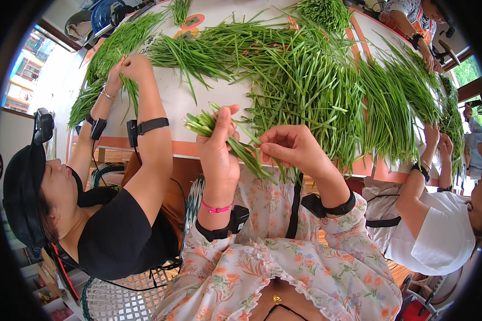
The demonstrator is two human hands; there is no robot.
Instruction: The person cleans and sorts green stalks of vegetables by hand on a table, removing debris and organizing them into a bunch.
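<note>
A small bunch of garlic chives [203, 123] is gripped in my left hand [221, 150], pale cut ends pointing up to the left and green leaves hanging down to the right. My right hand [295, 148] is just to its right, thumb and forefinger pinched on a green blade [247, 134] that reaches from the bunch. Both hands are over the near edge of the table. Beyond them lies a large loose heap of the same chives [313, 92], with its leaves spread in several directions.
The white table [176, 96] has an orange border. A person in black at the left handles chives [124, 36]; a person in white at the right works by another row [389, 108]. Another person sits at the far right. A tight bundle [325, 14] stands at the back.
</note>
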